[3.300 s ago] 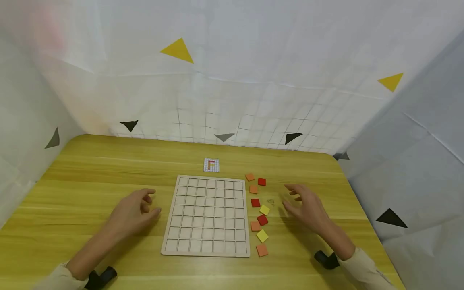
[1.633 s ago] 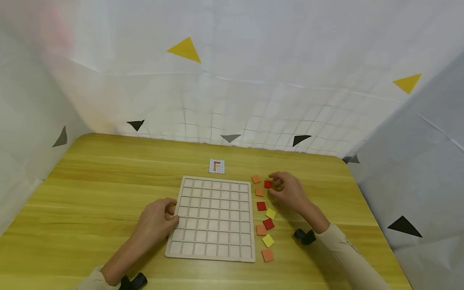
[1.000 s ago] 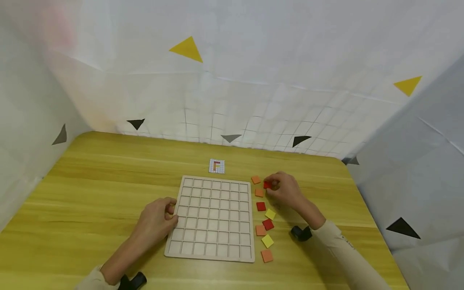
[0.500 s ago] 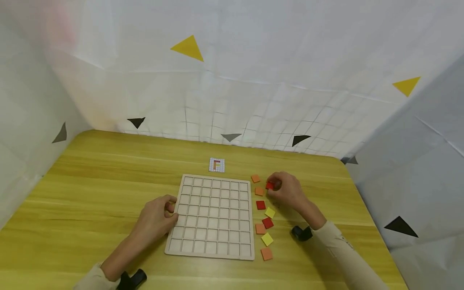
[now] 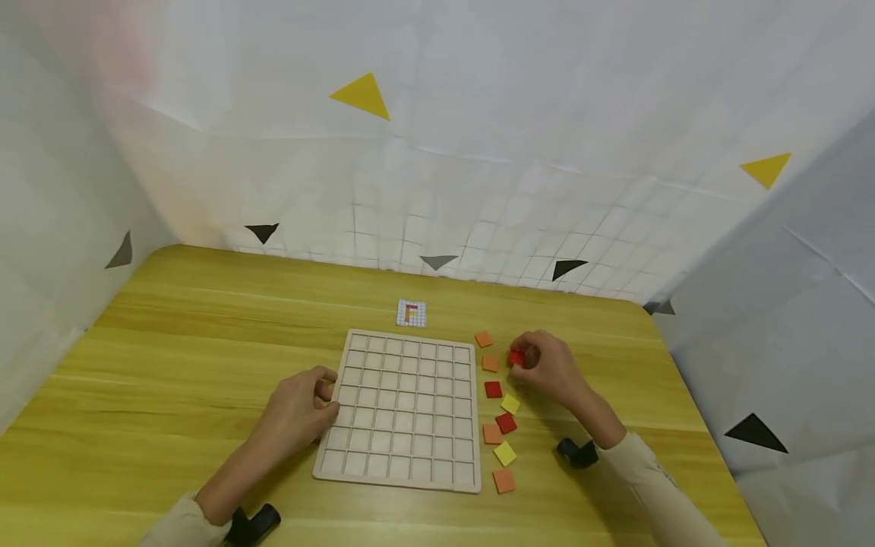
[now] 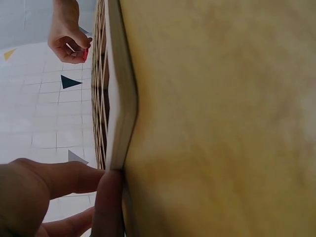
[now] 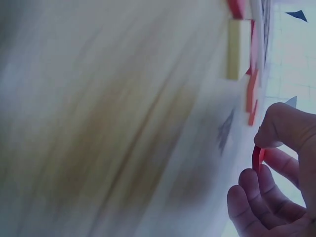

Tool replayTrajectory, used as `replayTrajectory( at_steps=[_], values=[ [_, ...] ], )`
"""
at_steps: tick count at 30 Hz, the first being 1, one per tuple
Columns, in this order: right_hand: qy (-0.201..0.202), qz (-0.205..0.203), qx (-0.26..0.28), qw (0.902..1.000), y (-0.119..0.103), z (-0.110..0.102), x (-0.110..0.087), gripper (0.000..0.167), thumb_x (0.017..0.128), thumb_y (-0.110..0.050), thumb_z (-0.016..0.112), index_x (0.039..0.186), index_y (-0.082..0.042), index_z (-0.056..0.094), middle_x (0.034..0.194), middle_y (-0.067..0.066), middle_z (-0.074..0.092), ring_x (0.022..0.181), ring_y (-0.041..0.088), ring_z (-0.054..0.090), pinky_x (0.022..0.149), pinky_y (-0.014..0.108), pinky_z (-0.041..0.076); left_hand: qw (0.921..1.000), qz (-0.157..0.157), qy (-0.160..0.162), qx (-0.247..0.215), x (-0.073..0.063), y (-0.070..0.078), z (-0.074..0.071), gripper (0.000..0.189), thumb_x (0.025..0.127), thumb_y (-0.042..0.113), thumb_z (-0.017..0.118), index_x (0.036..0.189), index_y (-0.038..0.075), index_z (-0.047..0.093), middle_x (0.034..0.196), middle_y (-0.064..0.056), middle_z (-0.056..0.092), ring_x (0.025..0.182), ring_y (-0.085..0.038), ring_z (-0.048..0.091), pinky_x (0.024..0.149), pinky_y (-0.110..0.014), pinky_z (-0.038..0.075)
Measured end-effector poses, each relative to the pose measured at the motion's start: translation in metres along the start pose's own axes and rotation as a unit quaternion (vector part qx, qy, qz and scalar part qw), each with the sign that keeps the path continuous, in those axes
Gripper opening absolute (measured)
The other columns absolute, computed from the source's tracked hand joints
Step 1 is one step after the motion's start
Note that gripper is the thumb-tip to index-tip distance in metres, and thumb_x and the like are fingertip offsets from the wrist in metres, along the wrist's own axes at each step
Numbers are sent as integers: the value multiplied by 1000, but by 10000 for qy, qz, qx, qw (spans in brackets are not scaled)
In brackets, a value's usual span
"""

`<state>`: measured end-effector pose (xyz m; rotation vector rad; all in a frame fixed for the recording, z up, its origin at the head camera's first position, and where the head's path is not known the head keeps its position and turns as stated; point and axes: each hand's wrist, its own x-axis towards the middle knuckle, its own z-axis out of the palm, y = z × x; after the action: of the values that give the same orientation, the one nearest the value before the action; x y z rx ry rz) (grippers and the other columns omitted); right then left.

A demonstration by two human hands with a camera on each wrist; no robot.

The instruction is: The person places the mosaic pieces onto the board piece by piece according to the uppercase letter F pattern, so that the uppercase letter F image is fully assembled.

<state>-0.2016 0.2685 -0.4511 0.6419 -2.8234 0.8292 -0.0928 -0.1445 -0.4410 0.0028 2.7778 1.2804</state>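
A pale wooden grid board (image 5: 403,414) lies flat on the table, its squares bare. My left hand (image 5: 294,406) rests against its left edge, thumb and fingers loosely bent. The left wrist view shows the fingertips (image 6: 107,197) right at the board's rim (image 6: 121,94). To the right of the board my right hand (image 5: 552,368) pinches a red square tile (image 5: 516,357) between thumb and fingers. In the right wrist view that tile (image 7: 257,157) stands on edge between the fingertips, partly covered.
Several loose tiles form a rough column right of the board: orange (image 5: 489,363), red (image 5: 493,390) and yellow (image 5: 505,454). A small printed pattern card (image 5: 412,313) lies behind the board. White sheeting (image 5: 478,213) with triangles hangs behind and beside the table.
My left hand came right to the board's edge and stayed. My right hand reached the far red tile, took hold of it and drew it slightly right and nearer.
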Motion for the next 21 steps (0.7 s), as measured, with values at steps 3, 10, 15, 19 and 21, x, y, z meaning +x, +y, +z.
replayTrajectory(
  at_steps=[3,10,15,19,21],
  values=[
    [13,-36,126,9999,-5,0,-2,28,73,-4,81,99,-7,71,86,4,59,72,19,54,63,33,46,10000,-14,-30,-10,1,0,0,37,82,3,73,117,-3,65,86,-4,62,74,-15,62,63,-31,50],
    [-35,-189,376,9991,-21,1,-3,27,74,-2,80,99,-8,72,88,4,60,73,18,57,65,31,50,10000,14,32,51,2,-2,2,37,82,3,74,117,-2,65,85,-3,62,73,-14,61,63,-31,50],
    [-14,-306,393,9988,-31,1,-4,26,73,-2,80,97,-8,71,87,3,60,73,18,57,65,31,51,9999,90,62,103,2,-1,2,36,82,2,73,117,-2,66,84,-3,61,72,-14,60,63,-32,49],
    [11,-315,450,9985,-36,3,-6,25,74,-3,80,97,-9,72,88,1,59,74,19,57,65,31,50,9998,93,63,134,1,-2,3,36,82,3,73,117,-2,66,84,-3,60,72,-14,60,63,-32,49],
    [32,-334,463,9984,-38,5,-6,25,73,-2,79,96,-10,72,87,0,59,74,19,57,65,31,50,9998,104,69,154,1,-2,3,36,82,3,73,117,-2,66,84,-3,60,72,-13,60,64,-32,49]
  ],
)
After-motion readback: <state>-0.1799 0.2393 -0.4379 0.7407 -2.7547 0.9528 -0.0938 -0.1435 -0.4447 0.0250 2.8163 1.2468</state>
